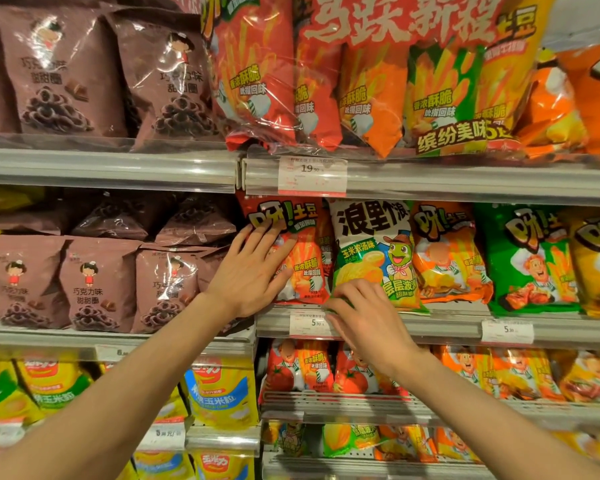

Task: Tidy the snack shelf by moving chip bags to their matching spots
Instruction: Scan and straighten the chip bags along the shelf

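White-and-green chip bag (371,251): right hand (368,317) pinches its bottom corner; left hand (250,271), grip apart, presses red bag (302,258).

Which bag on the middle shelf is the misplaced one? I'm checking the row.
The white-and-green turtle bag, between the red bag and orange bag; every other bag there shows fries.

I am looking at a supermarket shelving unit (111,168) that fills my view, grey metal rails running across in tiers. White price tags (312,175) clip onto the rails toward 12 and 3 o'clock. Even indoor light glares off them.
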